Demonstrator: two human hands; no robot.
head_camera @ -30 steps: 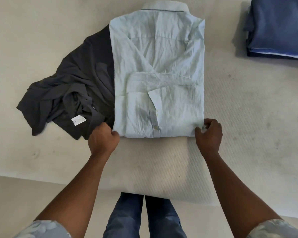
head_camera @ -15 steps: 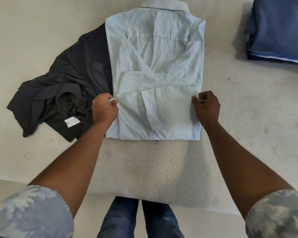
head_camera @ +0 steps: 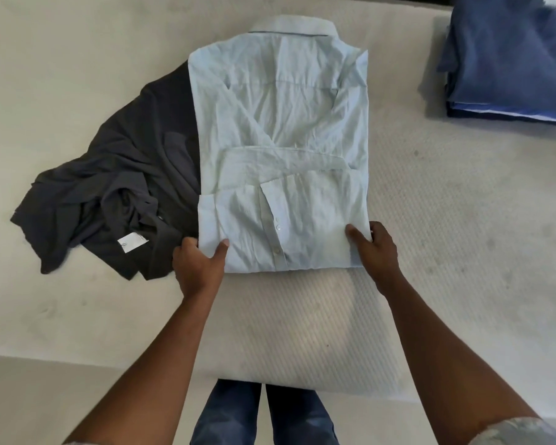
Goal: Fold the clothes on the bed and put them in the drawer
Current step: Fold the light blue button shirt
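A crumpled dark grey garment (head_camera: 116, 200) lies on the bed (head_camera: 446, 236), touching the left edge of the folded light blue shirt (head_camera: 280, 149). A folded blue stack (head_camera: 511, 59) sits well apart at far right. The left hand (head_camera: 199, 271) and right hand (head_camera: 374, 252) each grip a near shirt corner, thumb on top, fingers underneath.

Bare bed (head_camera: 430, 220) is seen right of the shirt (head_camera: 280, 123), up to the blue stack (head_camera: 511, 59) at far right. The shirt's left edge is blocked by a dark garment (head_camera: 126, 175) touching it. The near strip is seen bare.
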